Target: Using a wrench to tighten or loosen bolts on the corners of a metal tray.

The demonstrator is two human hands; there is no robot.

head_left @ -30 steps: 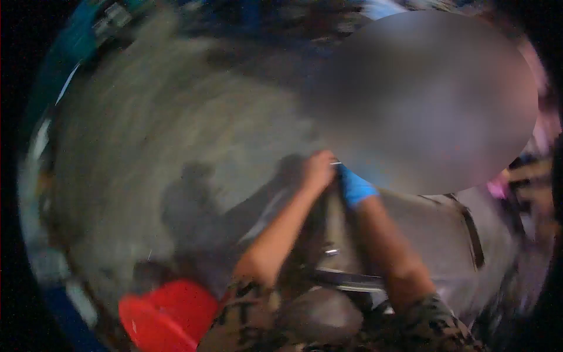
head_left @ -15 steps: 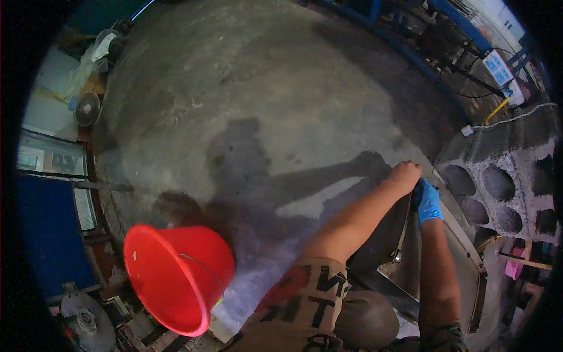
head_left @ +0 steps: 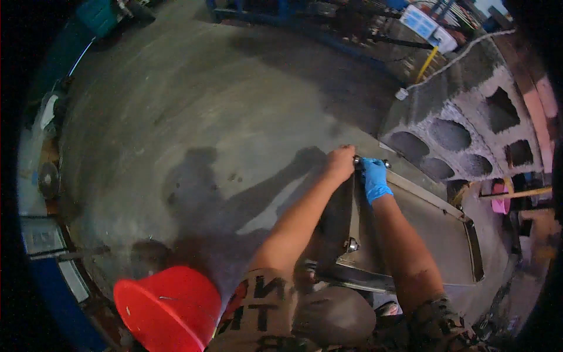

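A shallow metal panel with raised edges (head_left: 428,240) lies on the floor in front of me, tilted to the right. At its far left corner my bare left hand (head_left: 340,165) has its fingers curled against a small dark round fitting (head_left: 358,159). My right hand (head_left: 375,179), in a blue glove, is closed at the same corner, right beside the left one. What its fingers grip is hidden. A similar shiny fitting (head_left: 352,244) sits at the panel's near left corner, and another dark knob (head_left: 386,163) shows just past the glove.
A red bucket (head_left: 170,305) stands at my lower left. Concrete hollow blocks (head_left: 451,132) lie to the right, with a white cable and a power strip (head_left: 427,28) beyond. Blue metal framing (head_left: 252,14) runs along the far side. A pink object (head_left: 500,198) is at the right.
The view has turned to the right, so the bucket sits lower and the blocks show more. Both hands stay at the panel's corner, where the round fittings now show more plainly.
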